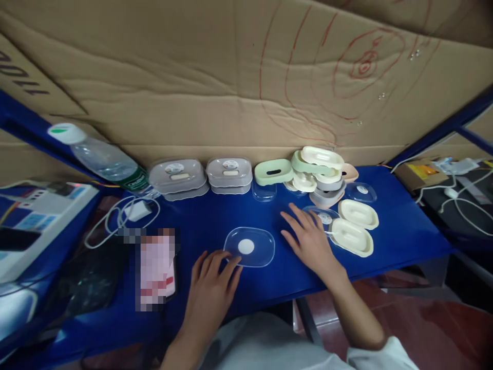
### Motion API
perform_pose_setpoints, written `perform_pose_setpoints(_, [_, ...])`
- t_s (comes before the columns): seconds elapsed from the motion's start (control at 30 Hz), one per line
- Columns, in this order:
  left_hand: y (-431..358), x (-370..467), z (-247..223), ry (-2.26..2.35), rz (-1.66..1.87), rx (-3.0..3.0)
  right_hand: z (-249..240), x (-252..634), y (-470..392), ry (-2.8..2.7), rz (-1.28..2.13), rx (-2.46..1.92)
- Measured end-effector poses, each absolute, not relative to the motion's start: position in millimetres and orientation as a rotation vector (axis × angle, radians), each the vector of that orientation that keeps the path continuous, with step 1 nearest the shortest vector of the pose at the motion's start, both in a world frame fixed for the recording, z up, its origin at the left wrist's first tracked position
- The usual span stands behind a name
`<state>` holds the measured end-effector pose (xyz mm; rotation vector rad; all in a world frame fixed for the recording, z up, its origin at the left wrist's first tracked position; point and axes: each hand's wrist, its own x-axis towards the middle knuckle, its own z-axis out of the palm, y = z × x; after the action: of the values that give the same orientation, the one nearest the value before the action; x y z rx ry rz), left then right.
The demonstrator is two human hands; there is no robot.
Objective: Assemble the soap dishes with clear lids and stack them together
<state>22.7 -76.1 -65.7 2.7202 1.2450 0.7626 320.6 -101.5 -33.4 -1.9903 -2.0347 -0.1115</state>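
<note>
A clear plastic lid [260,252] with a round white sticker lies flat on the blue table in front of me. My left hand [213,277] is at its near left edge, fingers stretched out, the thumb side overlapping the rim. To the right, my right hand [310,239] hovers over or rests on the table with fingers spread and nothing in them; which of the two I cannot tell. Partly behind that hand lies another clear lid [325,218] with a label. Two cream oval trays [352,237] sit just right of it.
Stacked grey lidded boxes [179,177] and a second grey stack [229,176] line the cardboard wall. A green oval tray [273,172] stands beside a mixed pile [321,156]. At left are a leaning water bottle [103,159], a white charger [137,210] and a phone [156,270].
</note>
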Motion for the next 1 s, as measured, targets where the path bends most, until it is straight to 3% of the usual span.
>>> perform_pose_setpoints(0.13, [-75,16,-73,1.338,0.845,2.623,-64,299,-140,-1.626,-0.179,-2.246])
perform_pose_setpoints(0.27, [-60,41,-61,1.173,0.791,2.536,-63,310,-164,-1.828,0.013,-2.094])
perform_pose_setpoints(0.5, [-74,57,-48,0.91,0.666,2.56,-77,382,-213,-1.415,-0.368,-2.421])
perform_pose_setpoints(0.63, [-96,51,-62,0.802,0.585,2.554,-81,339,-231,-1.557,-0.379,-2.317])
perform_pose_setpoints(0.7, [-103,47,-68,0.722,0.554,2.577,-77,298,-232,-1.749,-0.21,-2.146])
perform_pose_setpoints(0.83, [-108,27,-80,0.691,0.539,2.672,-61,251,-208,-2.046,0.09,-1.609])
perform_pose_setpoints(1.0, [-111,-14,-84,0.955,0.642,2.683,-36,296,-93,-2.054,-0.14,-1.585])
